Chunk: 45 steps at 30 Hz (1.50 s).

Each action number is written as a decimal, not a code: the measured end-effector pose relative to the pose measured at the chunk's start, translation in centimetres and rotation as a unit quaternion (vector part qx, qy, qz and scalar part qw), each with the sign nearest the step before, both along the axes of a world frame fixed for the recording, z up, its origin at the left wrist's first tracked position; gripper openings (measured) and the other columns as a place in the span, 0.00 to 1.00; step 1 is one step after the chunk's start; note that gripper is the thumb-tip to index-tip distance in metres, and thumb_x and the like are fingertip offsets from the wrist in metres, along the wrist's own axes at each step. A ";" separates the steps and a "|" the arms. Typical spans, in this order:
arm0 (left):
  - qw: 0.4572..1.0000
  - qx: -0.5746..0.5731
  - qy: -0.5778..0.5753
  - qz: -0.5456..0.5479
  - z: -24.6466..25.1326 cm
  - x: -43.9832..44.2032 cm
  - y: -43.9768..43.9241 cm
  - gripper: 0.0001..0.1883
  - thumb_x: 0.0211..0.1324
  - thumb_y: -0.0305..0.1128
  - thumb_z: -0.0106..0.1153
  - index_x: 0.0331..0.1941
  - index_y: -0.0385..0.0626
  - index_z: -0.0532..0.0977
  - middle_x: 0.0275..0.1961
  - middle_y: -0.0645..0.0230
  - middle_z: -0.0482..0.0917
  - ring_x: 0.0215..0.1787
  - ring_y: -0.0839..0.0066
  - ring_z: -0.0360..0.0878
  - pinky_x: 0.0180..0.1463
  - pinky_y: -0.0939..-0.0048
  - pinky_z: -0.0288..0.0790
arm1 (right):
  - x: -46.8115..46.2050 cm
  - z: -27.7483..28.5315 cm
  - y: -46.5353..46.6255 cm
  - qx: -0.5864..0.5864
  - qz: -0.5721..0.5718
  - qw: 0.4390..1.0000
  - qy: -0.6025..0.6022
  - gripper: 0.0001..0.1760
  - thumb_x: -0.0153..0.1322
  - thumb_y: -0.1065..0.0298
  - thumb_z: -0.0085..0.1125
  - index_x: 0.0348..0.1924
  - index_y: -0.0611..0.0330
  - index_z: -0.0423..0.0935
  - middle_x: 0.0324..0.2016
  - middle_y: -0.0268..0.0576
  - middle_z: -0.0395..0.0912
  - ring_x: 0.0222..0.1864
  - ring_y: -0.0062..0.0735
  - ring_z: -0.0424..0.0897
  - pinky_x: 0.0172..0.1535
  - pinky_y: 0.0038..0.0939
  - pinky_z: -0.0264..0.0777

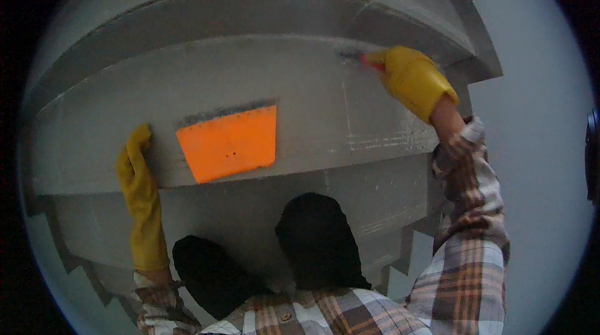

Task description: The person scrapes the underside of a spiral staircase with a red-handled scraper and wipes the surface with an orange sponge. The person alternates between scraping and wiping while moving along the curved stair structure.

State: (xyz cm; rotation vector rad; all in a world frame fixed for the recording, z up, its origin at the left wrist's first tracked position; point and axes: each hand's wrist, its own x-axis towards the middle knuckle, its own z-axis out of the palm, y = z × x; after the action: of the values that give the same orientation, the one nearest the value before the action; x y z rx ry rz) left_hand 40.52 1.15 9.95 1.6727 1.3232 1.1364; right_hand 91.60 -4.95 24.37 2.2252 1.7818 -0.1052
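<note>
My right hand [412, 79], in a yellow rubber glove, grips a small tool by its red handle [373, 63]. The tool's dark head is blurred and meets the grey stair tread [304, 72] near the riser; its exact kind cannot be told. At the left of the same tread is my left hand [135, 150], also gloved in yellow, its fingers close together beside the surface. Whether it holds anything small is hidden. Between my hands lies an orange trapezoid plastic piece [229, 143] with two small holes and a dark, rough fringe along its far side.
Grey steps rise ahead, with a riser [262, 14] behind the tread, and lower steps [393, 194] continue below. My black-clad knees [316, 241] are close to the tread's front edge. A pale wall [529, 147] runs along the right. Whitish marks [384, 140] streak the tread.
</note>
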 end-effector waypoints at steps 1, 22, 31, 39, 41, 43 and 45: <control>1.000 0.011 0.000 -0.007 0.0 0.1 0.1 0.20 0.83 0.41 0.45 0.57 0.38 0.82 0.58 0.61 0.85 0.60 0.70 0.81 0.69 0.68 0.70 | 0.0 -0.2 0.0 0.044 0.002 0.999 0.016 0.20 0.73 0.67 0.61 0.59 0.45 0.84 0.51 0.54 0.85 0.53 0.58 0.83 0.57 0.44 0.77; 1.000 0.005 -0.020 -0.007 -1.3 0.0 0.5 0.19 0.81 0.38 0.48 0.58 0.36 0.81 0.59 0.60 0.85 0.60 0.71 0.81 0.68 0.69 0.71 | -0.1 -0.8 -1.9 0.114 0.084 0.990 0.022 0.17 0.77 0.65 0.56 0.57 0.49 0.85 0.47 0.52 0.86 0.49 0.59 0.83 0.54 0.48 0.77; 1.000 0.004 -0.010 0.003 -1.4 -0.1 0.8 0.18 0.81 0.38 0.49 0.57 0.36 0.81 0.59 0.61 0.85 0.59 0.72 0.81 0.67 0.69 0.71 | -0.8 -0.9 -0.2 0.082 0.126 0.989 -0.005 0.17 0.77 0.64 0.54 0.56 0.50 0.85 0.46 0.53 0.86 0.49 0.60 0.84 0.53 0.50 0.77; 0.999 0.000 0.034 0.000 -2.0 -0.4 0.7 0.20 0.82 0.39 0.46 0.60 0.37 0.80 0.62 0.60 0.83 0.64 0.69 0.79 0.71 0.67 0.68 | -0.1 -2.3 -1.4 0.117 0.104 0.988 0.000 0.17 0.72 0.64 0.59 0.54 0.50 0.86 0.49 0.52 0.86 0.52 0.58 0.84 0.56 0.51 0.77; 1.000 0.017 -0.021 -0.001 -2.5 -0.2 0.8 0.18 0.81 0.37 0.48 0.58 0.38 0.81 0.60 0.62 0.84 0.61 0.71 0.80 0.68 0.68 0.70 | 0.8 -2.2 -2.2 0.064 0.057 0.996 -0.020 0.18 0.75 0.66 0.59 0.57 0.48 0.85 0.50 0.53 0.85 0.53 0.58 0.82 0.58 0.49 0.75; 0.999 0.016 -0.047 0.008 -3.0 0.2 0.8 0.17 0.81 0.36 0.49 0.57 0.38 0.82 0.58 0.63 0.85 0.59 0.72 0.81 0.66 0.69 0.71 | 2.0 -2.1 -3.0 0.042 0.012 0.999 -0.008 0.19 0.74 0.67 0.60 0.58 0.48 0.85 0.50 0.54 0.85 0.53 0.58 0.83 0.57 0.48 0.76; 0.999 -0.013 -0.030 0.029 -3.2 0.3 0.8 0.17 0.81 0.36 0.49 0.57 0.38 0.82 0.59 0.62 0.85 0.59 0.72 0.81 0.66 0.69 0.71 | 3.3 -1.9 -3.6 0.066 -0.001 0.998 0.003 0.19 0.73 0.68 0.60 0.58 0.48 0.85 0.50 0.55 0.86 0.53 0.58 0.83 0.57 0.48 0.76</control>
State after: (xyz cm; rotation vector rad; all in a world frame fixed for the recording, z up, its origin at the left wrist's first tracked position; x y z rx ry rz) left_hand 40.87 1.93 6.72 1.5785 1.3500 1.1896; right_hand 94.87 -8.58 22.49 2.3199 1.8380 0.0062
